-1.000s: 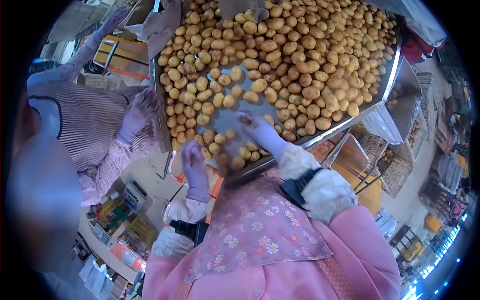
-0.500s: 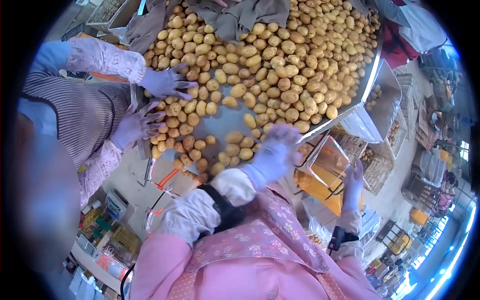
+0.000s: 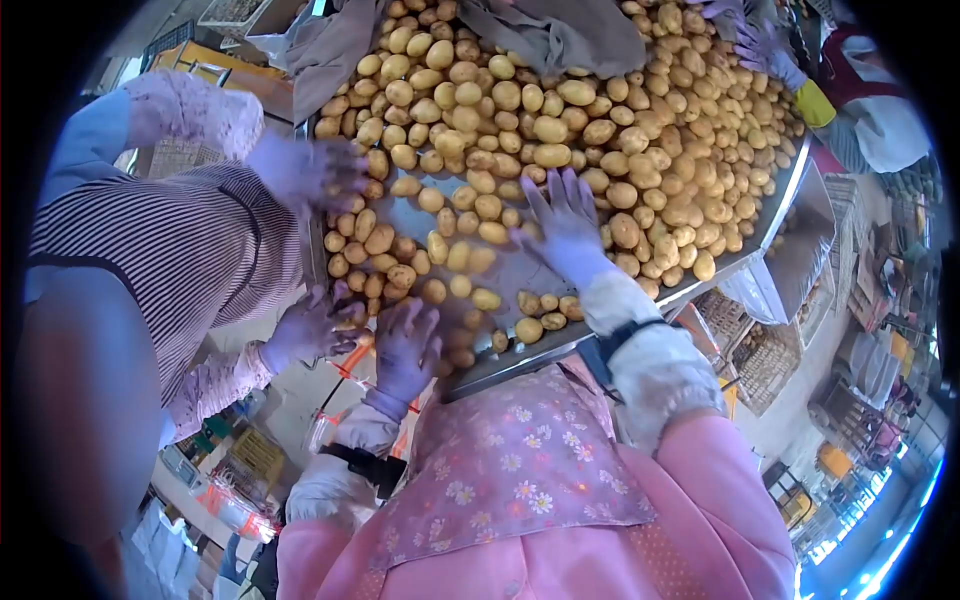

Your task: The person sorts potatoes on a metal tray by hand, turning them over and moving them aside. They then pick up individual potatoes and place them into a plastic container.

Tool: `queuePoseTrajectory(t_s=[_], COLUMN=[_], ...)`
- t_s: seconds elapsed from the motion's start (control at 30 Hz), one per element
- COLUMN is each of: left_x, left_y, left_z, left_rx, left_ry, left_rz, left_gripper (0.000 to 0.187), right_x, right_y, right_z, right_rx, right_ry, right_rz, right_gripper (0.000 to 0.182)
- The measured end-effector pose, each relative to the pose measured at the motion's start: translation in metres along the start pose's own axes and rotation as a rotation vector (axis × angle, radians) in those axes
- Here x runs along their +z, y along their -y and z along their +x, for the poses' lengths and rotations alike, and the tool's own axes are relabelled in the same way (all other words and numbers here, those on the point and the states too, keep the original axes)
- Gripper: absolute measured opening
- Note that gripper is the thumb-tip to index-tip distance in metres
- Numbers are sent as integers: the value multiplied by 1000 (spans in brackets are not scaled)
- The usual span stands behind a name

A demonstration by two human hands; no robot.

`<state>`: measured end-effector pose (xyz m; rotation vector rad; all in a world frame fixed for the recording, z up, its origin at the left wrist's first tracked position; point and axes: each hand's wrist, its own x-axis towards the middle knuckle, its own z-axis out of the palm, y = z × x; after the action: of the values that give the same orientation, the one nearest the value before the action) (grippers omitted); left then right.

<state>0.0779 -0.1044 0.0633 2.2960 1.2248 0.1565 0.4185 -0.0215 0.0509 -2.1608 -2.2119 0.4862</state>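
My right hand (image 3: 568,225), in a purple glove, reaches over the metal sorting table with its fingers spread. It is open, its fingertips beside loose potatoes (image 3: 552,155). At the table's near left edge, my left hand (image 3: 405,345), gloved alike, is back up with its fingers a little apart; its palm is hidden. I see no potato held in it. Several potatoes (image 3: 402,276) lie just beyond it, while blurred ones (image 3: 462,340) are to its right. A bare patch of the metal table (image 3: 510,275) shows between my hands.
A co-worker in a striped apron (image 3: 190,250) stands at the left, both gloved hands at the table's edge. Another person's gloved hands (image 3: 765,50) are at the far right. Grey cloth (image 3: 560,35) lies over the potato heap. Crates (image 3: 755,365) stand below right.
My left hand has moved from above the near table edge to the left corner. My right hand has come up from beside the table onto it. Potatoes near the front edge have shifted.
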Motion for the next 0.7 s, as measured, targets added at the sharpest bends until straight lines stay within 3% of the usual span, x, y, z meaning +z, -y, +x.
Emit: queuePoseTrajectory(t_s=[0.07,0.13,0.17,0.2,0.23,0.27,0.33,0.4,0.43,0.47,0.53,0.57,0.6,0.67,0.7], left_x=[-18,-7,-6,-7,-9,-9,4,9,11,15,17,11,8,11,8], left_y=[-3,17,21,20,16,11,5,-7,-16,-30,-52,-62,-67,-45,-30], left_z=[40,88,101,103,105,106,75,46,36,26,25,35,44,41,29], left_rx=[-82,-180,-268,-263,-236,-211,-169,-138,-137,-94,-48,163,374,337,295], left_ry=[-260,-328,-396,-396,-276,-159,-147,-74,-73,-51,-23,68,155,144,134], left_rz=[55,-73,-202,-206,13,229,247,199,197,16,-162,-162,-162,-102,-10], left_gripper=[51,51,52,52,54,55,58,61,61,56,52,50,48,44,45], right_x=[-15,10,14,18,21,26,21,-1,8,-2,-14,11,24,11,8], right_y=[45,82,85,88,88,76,38,-4,-34,-27,0,22,44,60,53], right_z=[54,64,56,38,16,-14,-70,-103,-118,-114,-103,-108,-112,-112,-110], right_rx=[197,108,110,-64,-244,-343,-376,-201,-78,-77,234,171,139,-129,-124], right_ry=[69,-156,-155,-55,51,44,135,277,97,101,109,59,-50,31,27], right_rz=[191,118,118,42,-43,116,74,-79,115,116,11,-94,7,15,13], right_gripper=[82,77,77,75,72,68,62,60,58,58,65,70,68,67,67])
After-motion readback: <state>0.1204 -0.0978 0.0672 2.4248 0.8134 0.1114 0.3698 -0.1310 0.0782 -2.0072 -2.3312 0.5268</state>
